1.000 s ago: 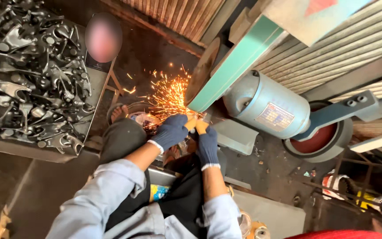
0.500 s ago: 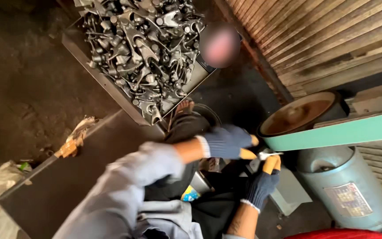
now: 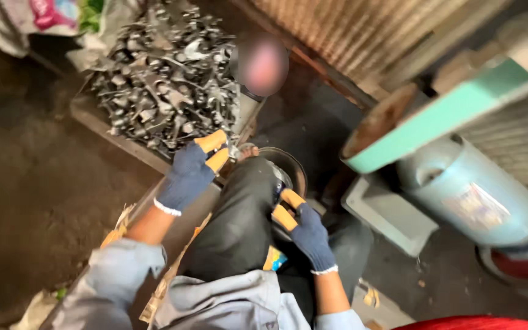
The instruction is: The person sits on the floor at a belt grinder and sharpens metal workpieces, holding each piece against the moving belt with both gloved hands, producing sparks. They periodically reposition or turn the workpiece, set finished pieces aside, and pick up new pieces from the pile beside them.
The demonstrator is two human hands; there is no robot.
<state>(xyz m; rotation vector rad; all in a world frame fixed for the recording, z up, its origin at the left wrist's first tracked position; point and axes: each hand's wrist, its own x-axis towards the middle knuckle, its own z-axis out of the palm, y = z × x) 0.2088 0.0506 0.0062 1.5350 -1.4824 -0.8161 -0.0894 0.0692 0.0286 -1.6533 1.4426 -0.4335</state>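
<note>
A: What's changed vs. half a sec back?

B: Both hands have come off the green sanding belt. The left hand has swung out to the heap of dark metal forgings, upper left of frame; the right hand has dropped to centre, by the knee.

A: Big stuff first?

B: Heap of forgings fills a tray upper left. Belt runs diagonally, upper right, w/ its brown wheel at the lower end. Pale blue motor sits right of centre, below the belt; grey base block just left of it. Round dark pan at centre, behind the knee.

A: Hands?

B: Both in blue knit gloves w/ orange tips. Left: fingers together, touching the near edge of the heap; can't tell if they're clamped on a piece. Right: fingers loosely curled by the dark trouser leg, nothing visible in them.
</note>
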